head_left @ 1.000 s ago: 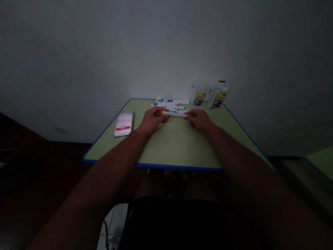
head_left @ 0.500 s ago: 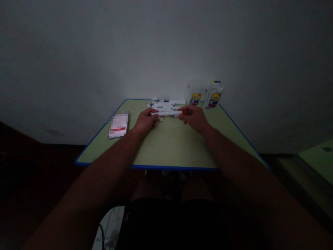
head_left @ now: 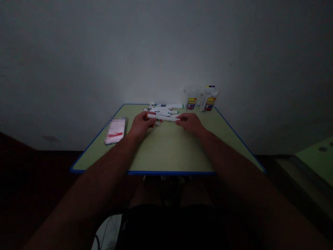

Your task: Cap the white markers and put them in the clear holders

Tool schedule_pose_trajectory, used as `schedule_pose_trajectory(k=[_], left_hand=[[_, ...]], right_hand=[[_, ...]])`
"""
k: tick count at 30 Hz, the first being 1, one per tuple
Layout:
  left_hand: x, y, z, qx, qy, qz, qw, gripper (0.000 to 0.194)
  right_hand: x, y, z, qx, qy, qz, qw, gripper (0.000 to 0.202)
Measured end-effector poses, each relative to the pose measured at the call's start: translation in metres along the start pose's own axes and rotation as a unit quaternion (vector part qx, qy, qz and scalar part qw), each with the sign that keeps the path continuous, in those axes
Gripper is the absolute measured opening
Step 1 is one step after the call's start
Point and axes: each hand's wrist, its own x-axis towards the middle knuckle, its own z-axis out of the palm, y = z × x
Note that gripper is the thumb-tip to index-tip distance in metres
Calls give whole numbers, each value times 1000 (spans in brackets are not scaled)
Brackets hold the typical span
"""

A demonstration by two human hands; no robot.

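Both hands, left and right, grip one marker, its orange cap flipped back to nine o'clock since half a second ago.

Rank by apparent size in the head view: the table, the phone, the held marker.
1. Table, by far the largest.
2. Phone.
3. Held marker: about as long as the phone but much thinner, so smallest.

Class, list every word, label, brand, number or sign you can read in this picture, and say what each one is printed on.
Nothing can be read here.
Left clear pack: yellow, red and dark label, lettering too small and blurred.
Right clear pack: same kind of label, unreadable.
White markers in the pile and the marker held by left hand and right hand: any print too small.
Flat white item with red stripe: pixelated, unreadable.
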Motion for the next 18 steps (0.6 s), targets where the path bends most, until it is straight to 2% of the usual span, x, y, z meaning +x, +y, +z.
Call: schedule_pose_trajectory(k=[4,11,18], left_hand=[[-1,-3,0,-21,-46,-5,999,29],[-5,2,1,10,-62,3,998,24],[-11,14,10,37,-79,-9,996,21]], right_hand=[[-2,-1,3,-25,-29,-1,999,21],[-1,-1,6,-35,-38,-20,998,16],[-3,-6,6,-33,-53,-22,998,19]])
